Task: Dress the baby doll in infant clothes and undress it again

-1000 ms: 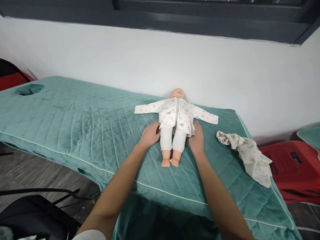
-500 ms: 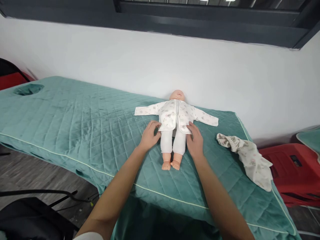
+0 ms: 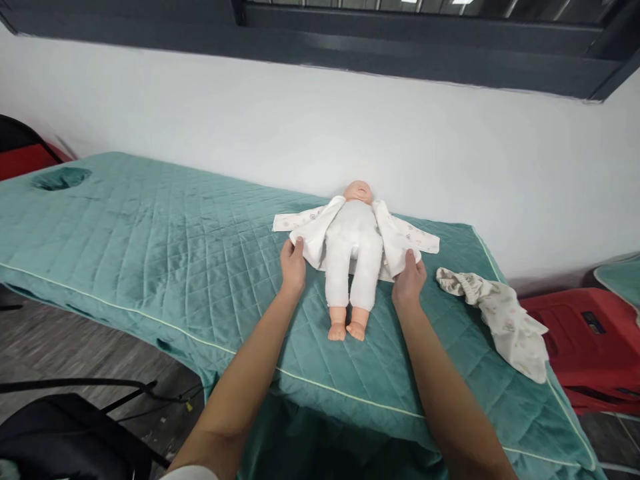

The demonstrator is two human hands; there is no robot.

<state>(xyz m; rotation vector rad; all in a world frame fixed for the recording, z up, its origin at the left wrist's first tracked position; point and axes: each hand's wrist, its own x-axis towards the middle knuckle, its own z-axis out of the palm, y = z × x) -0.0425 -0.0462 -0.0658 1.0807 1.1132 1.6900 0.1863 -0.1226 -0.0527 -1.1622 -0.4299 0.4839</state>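
A baby doll [image 3: 354,233] with a white cloth body lies on its back on the green quilted bed cover [image 3: 200,260], head toward the wall and bare feet toward me. Its printed white baby jacket [image 3: 314,233] is spread apart at the front, sleeves stretched out to both sides. My left hand [image 3: 294,265] is closed on the lower corner of the left front panel. Pinched in my right hand [image 3: 410,277] is the lower corner of the right panel. The doll's chest and legs show between the two panels.
Crumpled printed baby trousers [image 3: 500,317] lie on the cover to the right. Beyond the bed's right end stands a red case [image 3: 590,340]. A white wall [image 3: 250,120] runs behind the bed, and a black chair [image 3: 70,433] is at lower left.
Both hands have taken hold of the jacket's front panels and moved outward. The jacket, which lay together over the doll's chest, is now opened to both sides.
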